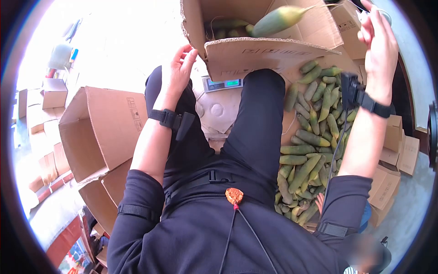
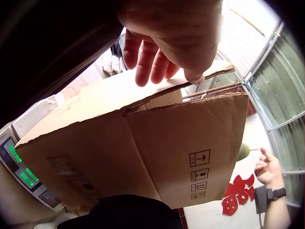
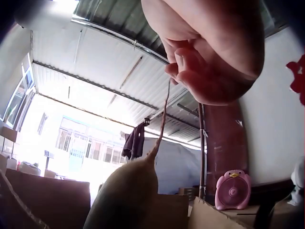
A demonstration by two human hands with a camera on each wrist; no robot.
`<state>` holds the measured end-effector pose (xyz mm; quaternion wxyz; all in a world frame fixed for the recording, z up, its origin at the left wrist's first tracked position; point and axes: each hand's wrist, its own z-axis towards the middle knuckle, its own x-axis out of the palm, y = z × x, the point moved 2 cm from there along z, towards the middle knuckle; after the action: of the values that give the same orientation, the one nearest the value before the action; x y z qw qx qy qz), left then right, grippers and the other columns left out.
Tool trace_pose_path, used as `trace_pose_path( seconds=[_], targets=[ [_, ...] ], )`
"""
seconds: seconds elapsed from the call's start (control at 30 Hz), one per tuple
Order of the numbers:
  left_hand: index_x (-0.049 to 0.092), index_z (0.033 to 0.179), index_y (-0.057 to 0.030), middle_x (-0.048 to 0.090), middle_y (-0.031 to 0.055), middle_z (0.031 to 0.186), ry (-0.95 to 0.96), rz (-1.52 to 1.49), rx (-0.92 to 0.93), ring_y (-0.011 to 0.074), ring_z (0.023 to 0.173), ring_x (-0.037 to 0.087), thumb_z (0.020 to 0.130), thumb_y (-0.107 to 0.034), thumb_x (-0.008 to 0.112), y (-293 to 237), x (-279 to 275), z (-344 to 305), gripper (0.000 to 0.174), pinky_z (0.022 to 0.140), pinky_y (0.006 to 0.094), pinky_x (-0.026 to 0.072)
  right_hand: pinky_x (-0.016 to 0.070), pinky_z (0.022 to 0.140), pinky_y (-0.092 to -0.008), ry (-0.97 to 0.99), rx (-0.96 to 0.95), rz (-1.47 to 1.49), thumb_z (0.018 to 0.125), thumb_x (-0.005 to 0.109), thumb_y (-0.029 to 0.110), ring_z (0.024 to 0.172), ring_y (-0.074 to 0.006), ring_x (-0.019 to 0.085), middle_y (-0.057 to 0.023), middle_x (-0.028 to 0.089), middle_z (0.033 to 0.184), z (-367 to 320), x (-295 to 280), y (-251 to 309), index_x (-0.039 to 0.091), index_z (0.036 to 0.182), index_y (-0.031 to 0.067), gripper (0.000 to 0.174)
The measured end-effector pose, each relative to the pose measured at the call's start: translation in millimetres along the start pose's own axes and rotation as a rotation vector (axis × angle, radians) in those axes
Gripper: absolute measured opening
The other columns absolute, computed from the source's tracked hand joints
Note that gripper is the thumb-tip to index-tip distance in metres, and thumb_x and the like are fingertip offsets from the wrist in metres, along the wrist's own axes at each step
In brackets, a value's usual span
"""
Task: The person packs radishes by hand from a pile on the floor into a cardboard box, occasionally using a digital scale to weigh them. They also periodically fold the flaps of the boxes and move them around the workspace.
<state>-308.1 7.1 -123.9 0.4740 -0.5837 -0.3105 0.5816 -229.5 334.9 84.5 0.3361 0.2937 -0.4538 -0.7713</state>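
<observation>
My right hand (image 1: 379, 43) pinches the thin root tail of a green radish (image 1: 276, 22), which hangs at a slant over an open cardboard box (image 1: 269, 57). The right wrist view shows the tail running from the fingertips down to the pale end of the radish (image 3: 131, 186). More radishes (image 1: 228, 23) lie inside the box. My left hand (image 1: 179, 68) is at the box's near left corner, fingers loosely bent, and in the left wrist view a fingertip meets the flap's edge. Beneath the box, a digital scale (image 1: 222, 84) shows a lit green display.
A heap of green radishes (image 1: 315, 132) covers the floor right of my legs, with another person's hand (image 1: 320, 202) at its lower edge. Open cardboard boxes (image 1: 116, 125) stand at left, and more cartons (image 1: 384, 187) at right. A pink fan (image 3: 233, 190) stands by the wall.
</observation>
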Motion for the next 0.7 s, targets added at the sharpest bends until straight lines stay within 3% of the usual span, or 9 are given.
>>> trace_pose_path(
  seconds=[0.17,0.3,0.4,0.43,0.47,0.53,0.57,0.6,0.7],
  targets=[
    [0.059,0.108,-0.0046,0.06,0.0015,0.074,0.006,0.022,0.037,0.0081,0.073,0.057,0.089,-0.029,0.055,9.5,0.8,3.2,0.031,0.065,0.0213,0.0417,0.0336,0.051,-0.0192,-0.125,0.155,-0.014,0.09,0.053,0.021,0.055,-0.0041,0.04,0.0024,0.047,0.065,-50.6,-43.2,-46.6,0.064,0.096,0.0001,0.025],
    [0.059,0.108,-0.0046,0.06,0.002,0.075,0.004,0.049,0.029,0.0083,0.073,0.057,0.089,-0.029,0.055,7.6,-0.3,2.6,0.031,0.065,0.0213,0.042,0.0316,0.048,-0.017,-0.139,0.365,-0.172,0.091,0.052,0.021,0.056,-0.003,0.04,0.004,0.048,0.065,-129.0,-78.1,-119.8,0.064,0.097,0.0028,0.023],
    [0.059,0.108,-0.0047,0.06,0.0016,0.075,0.006,0.04,0.014,0.0078,0.073,0.057,0.089,-0.03,0.055,5.4,-0.4,2.2,0.032,0.065,0.0215,0.0421,0.0359,0.051,-0.0177,0.002,0.632,-0.397,0.09,0.052,0.02,0.059,-0.0022,0.044,0.0027,0.053,0.066,-210.4,-87.8,-169.3,0.065,0.096,0.0043,0.021],
    [0.059,0.108,-0.0052,0.06,0.001,0.075,0.003,0.042,0.011,0.0073,0.073,0.056,0.089,-0.03,0.055,6.3,0.0,2.3,0.032,0.065,0.0212,0.0417,0.0418,0.056,-0.0227,0.049,0.66,-0.466,0.09,0.052,0.019,0.061,-0.0075,0.048,0.0013,0.056,0.07,-243.1,-91.2,-194.1,0.064,0.096,0.0021,0.021],
    [0.059,0.108,-0.0056,0.06,0.0004,0.074,0.0,0.043,0.01,0.0068,0.072,0.055,0.09,-0.031,0.055,6.8,0.4,2.1,0.032,0.066,0.0208,0.0413,0.0457,0.062,-0.029,0.152,0.56,-0.529,0.086,0.055,0.014,0.067,-0.0125,0.054,-0.0045,0.061,0.074,-280.6,-99.6,-225.9,0.063,0.095,0.001,0.018],
    [0.059,0.108,-0.0061,0.06,0.0002,0.074,0.003,0.05,-0.012,0.0064,0.072,0.054,0.089,-0.031,0.055,6.4,-0.1,1.9,0.032,0.066,0.0205,0.041,0.0474,0.069,-0.0368,0.416,0.629,-0.708,0.08,0.056,0.011,0.078,-0.0287,0.063,-0.0202,0.062,0.083,-355.2,-105.2,-260.0,0.062,0.09,0.0008,0.016],
    [0.059,0.108,-0.0065,0.06,-0.0001,0.074,0.001,0.056,-0.033,0.006,0.072,0.054,0.089,-0.032,0.055,6.5,-0.6,2.5,0.032,0.066,0.0202,0.0407,0.0472,0.071,-0.0383,0.573,0.709,-0.744,0.081,0.055,0.014,0.08,-0.0348,0.061,-0.0213,0.062,0.084,-374.6,-96.9,-250.8,0.063,0.09,0.0014,0.017],
    [0.059,0.108,-0.0065,0.06,-0.0001,0.074,0.006,0.057,-0.032,0.006,0.072,0.054,0.089,-0.032,0.055,7.1,-0.7,2.5,0.032,0.066,0.0202,0.0407,0.0472,0.071,-0.0367,0.652,0.742,-0.753,0.082,0.054,0.015,0.081,-0.0349,0.061,-0.022,0.062,0.085,-405.4,-95.0,-260.7,0.063,0.092,0.002,0.019],
    [0.059,0.109,-0.0068,0.061,-0.0002,0.076,-0.011,0.05,-0.011,0.0057,0.073,0.053,0.089,-0.032,0.056,11.4,1.3,2.4,0.032,0.067,0.0198,0.0403,0.047,0.07,-0.0335,0.548,0.749,-0.461,0.083,0.054,0.015,0.079,-0.0276,0.063,-0.0183,0.065,0.085,-452.1,-83.1,-244.0,0.063,0.093,0.0001,0.021]
  ],
)
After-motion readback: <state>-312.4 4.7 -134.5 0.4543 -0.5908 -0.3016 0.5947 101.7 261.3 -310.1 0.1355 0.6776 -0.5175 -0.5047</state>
